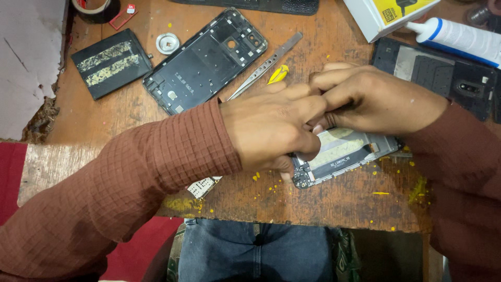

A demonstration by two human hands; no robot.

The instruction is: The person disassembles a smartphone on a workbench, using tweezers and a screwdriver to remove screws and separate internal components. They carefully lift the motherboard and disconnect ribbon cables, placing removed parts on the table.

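My left hand point(274, 128) and my right hand point(376, 96) press together over an opened phone body point(344, 154) lying on the wooden table point(120, 117). The left hand's fingers grip the phone's near left corner. The right hand's fingers curl down onto the phone's upper part, touching the left hand's knuckles. What the fingertips pinch is hidden. A yellow pick point(278, 74) lies just behind the hands, beside metal tweezers point(266, 65).
A black phone frame point(206, 57) and a black battery with glue strips point(111, 62) lie at the back left. A round metal part point(167, 43), a tape roll point(94, 8), a white glue tube point(459, 37), a box point(386, 14) and a black back cover point(443, 75) surround them.
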